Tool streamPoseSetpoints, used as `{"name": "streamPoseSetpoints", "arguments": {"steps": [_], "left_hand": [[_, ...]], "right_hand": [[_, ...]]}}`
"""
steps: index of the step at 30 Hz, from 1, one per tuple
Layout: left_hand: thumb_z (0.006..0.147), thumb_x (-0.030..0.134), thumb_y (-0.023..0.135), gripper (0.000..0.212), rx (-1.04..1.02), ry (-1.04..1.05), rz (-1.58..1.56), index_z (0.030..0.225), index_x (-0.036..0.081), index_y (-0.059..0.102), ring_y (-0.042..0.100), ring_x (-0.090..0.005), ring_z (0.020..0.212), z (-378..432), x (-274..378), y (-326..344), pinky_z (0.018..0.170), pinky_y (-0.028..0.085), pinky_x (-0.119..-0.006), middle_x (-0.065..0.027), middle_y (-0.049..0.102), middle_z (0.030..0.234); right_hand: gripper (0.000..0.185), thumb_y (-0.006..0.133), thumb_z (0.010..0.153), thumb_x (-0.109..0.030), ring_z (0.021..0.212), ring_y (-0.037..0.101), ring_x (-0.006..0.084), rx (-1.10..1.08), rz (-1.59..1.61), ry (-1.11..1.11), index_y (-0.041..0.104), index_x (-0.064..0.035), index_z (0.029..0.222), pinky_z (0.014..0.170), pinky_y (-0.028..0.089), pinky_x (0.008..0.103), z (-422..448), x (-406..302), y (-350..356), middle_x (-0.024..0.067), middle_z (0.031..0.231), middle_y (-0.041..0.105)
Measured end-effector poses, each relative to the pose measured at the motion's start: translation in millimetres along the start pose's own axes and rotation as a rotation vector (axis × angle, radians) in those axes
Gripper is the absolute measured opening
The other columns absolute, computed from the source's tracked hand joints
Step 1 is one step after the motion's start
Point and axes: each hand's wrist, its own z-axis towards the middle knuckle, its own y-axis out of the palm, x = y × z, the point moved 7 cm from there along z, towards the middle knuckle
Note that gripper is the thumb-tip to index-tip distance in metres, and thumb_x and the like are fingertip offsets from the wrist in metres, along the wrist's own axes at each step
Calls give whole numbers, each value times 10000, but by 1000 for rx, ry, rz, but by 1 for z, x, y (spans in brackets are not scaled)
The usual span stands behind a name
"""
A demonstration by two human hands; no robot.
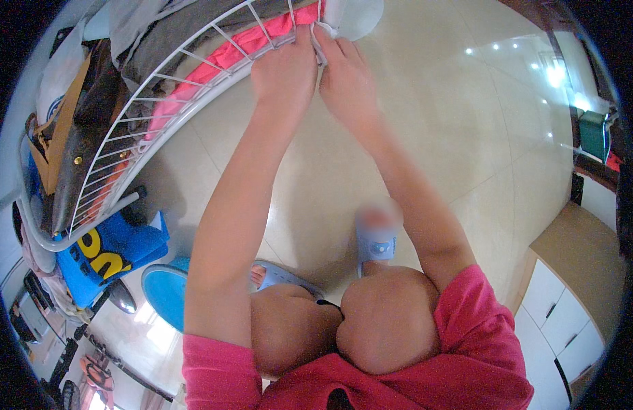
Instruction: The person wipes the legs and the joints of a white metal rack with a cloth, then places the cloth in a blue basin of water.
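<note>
My left hand [287,72] and my right hand [347,77] meet at the top centre, at the end of a white wire rack [157,76]. Between them both hands pinch a thin whitish piece [320,43], perhaps cloth or a tie; its full shape is hidden by the fingers. Bright pink fabric [214,64] lies behind the rack's wires, just left of my left hand. A white post [334,13] rises beside my fingertips.
Bags and dark fabric [96,102] fill the rack. A blue bag [114,251] with yellow print and a blue basin [165,292] are at lower left. White drawers [552,307] stand at right. Blue slippers [376,248] are on my feet on the tiled floor [439,128].
</note>
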Motion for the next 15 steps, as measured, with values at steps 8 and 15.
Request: {"name": "streamPoseSetpoints", "arguments": {"steps": [8, 15], "left_hand": [[756, 129, 437, 273, 37, 85, 55, 1022, 92, 479, 603, -271, 674, -9, 2, -16, 551, 471, -384, -128, 600, 718], [644, 2, 505, 592, 420, 264, -75, 1200, 183, 407, 533, -256, 824, -29, -18, -13, 675, 447, -370, -105, 558, 865]], "right_hand": [[300, 501, 656, -42, 823, 509, 281, -308, -399, -37, 501, -27, 956, 691, 427, 376, 18, -8, 16, 122, 883, 537], [284, 465, 658, -17, 824, 522, 295, -254, -98, -15, 505, -24, 939, 691, 433, 383, 23, -4, 17, 137, 876, 552]]}}
